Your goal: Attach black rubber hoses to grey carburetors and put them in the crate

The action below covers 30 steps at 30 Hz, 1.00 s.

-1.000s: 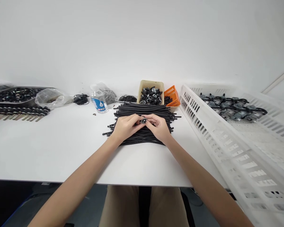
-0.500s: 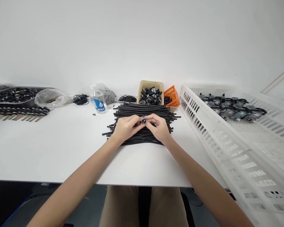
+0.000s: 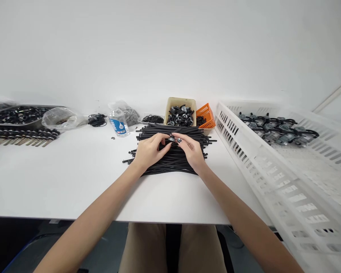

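Both my hands rest over a flat bundle of black tubes (image 3: 170,161) in the middle of the white table (image 3: 74,182). My left hand (image 3: 149,151) and my right hand (image 3: 189,149) meet fingertip to fingertip, pinching a small black and silver fitting (image 3: 173,139) between them just above the tubes. The fingers of both hands are curled closed around it.
Behind the tubes stand a beige bin (image 3: 181,111) of black fittings and an orange basket (image 3: 206,115). A water bottle (image 3: 118,122), plastic bags and loose rings lie to the back left, a metal tray (image 3: 17,113) at far left. A white crate (image 3: 287,151) with assembled parts fills the right.
Both hands have shifted slightly away from me over the tubes, still pinching the small fitting together.
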Motion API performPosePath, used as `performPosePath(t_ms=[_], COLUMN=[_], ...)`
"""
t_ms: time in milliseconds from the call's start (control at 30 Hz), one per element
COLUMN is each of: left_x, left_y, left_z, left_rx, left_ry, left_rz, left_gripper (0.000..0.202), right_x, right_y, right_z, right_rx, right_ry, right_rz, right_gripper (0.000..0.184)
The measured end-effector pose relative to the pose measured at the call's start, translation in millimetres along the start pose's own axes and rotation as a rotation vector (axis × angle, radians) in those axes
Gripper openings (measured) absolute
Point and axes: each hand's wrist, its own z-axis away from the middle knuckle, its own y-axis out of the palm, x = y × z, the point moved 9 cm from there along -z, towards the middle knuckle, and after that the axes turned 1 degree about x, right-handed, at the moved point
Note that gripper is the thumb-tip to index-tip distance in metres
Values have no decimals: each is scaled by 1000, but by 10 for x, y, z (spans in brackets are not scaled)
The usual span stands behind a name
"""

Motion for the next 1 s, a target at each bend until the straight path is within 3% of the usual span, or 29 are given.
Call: performPosePath(t_ms=[300,733,1000], left_x=[88,73,80], left_y=[-17,18,51], left_z=[-10,-15,0], left_rx=[31,63,94], left_ry=[-97,-101,-95], left_rz=[15,-18,-23], left_gripper=[18,22,27], right_x=[23,-25,48], right_y=[-24,-95,-26], right_z=[24,9,21], right_rx=[-49,-112,-59], right_ry=[-31,7,-31], right_rz=[276,251,277], right_gripper=[21,25,23])
